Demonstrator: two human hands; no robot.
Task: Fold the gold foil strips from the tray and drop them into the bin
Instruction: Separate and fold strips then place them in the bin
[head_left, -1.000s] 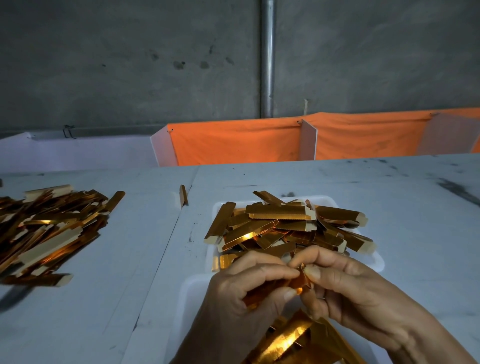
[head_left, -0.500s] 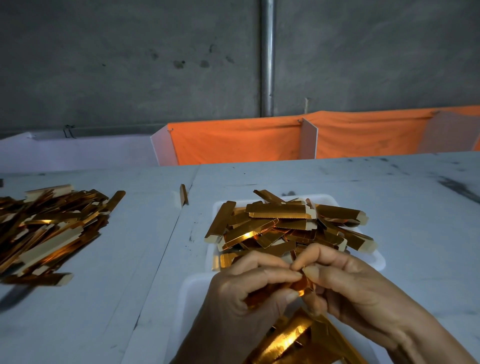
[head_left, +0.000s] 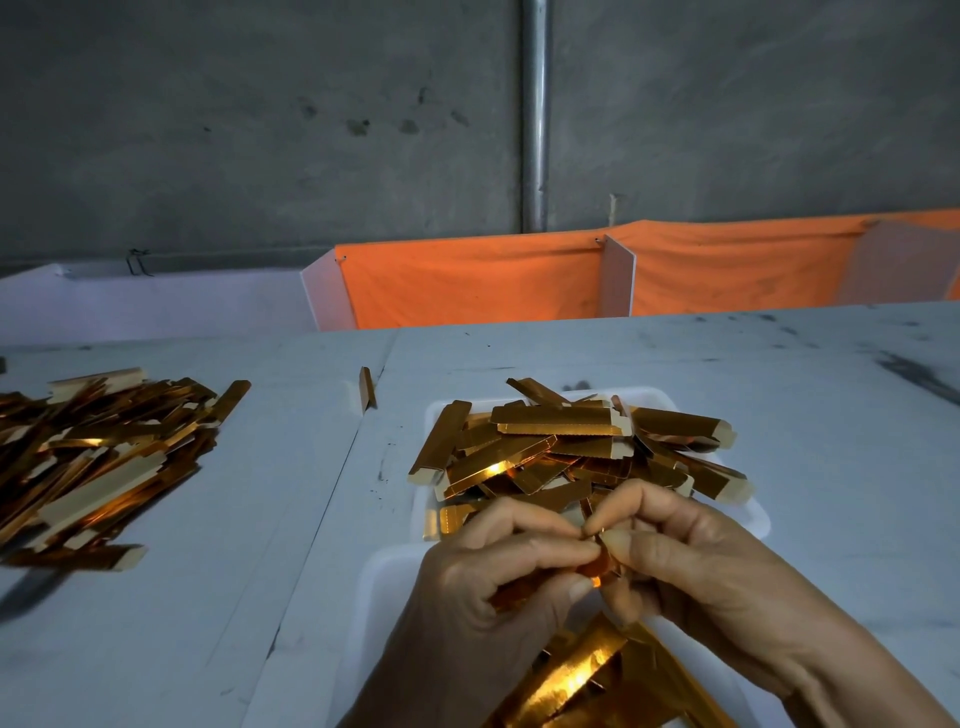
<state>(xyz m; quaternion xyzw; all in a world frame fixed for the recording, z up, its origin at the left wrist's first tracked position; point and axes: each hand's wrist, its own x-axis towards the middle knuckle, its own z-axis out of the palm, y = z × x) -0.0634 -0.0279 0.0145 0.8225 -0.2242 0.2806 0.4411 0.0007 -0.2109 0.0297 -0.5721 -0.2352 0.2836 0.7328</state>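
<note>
Both hands meet low in the middle of the view over a white tray. My left hand (head_left: 498, 577) and my right hand (head_left: 691, 566) pinch one gold foil strip (head_left: 597, 566) between fingertips and thumbs; most of it is hidden by the fingers. Beneath the hands, the near white tray (head_left: 379, 587) holds flat gold strips (head_left: 566, 680). Just beyond, a second white tray (head_left: 753, 519) carries a heap of folded gold strips (head_left: 566, 447).
A large pile of gold strips (head_left: 93, 462) lies on the table at the left. One lone strip (head_left: 367, 388) stands at the table seam. Orange cloth bins (head_left: 467, 286) with white dividers run along the table's far edge, below a grey wall and pipe.
The fingertips of both hands have drawn closer together on the strip and shifted slightly upward. Everything else stays where it was.
</note>
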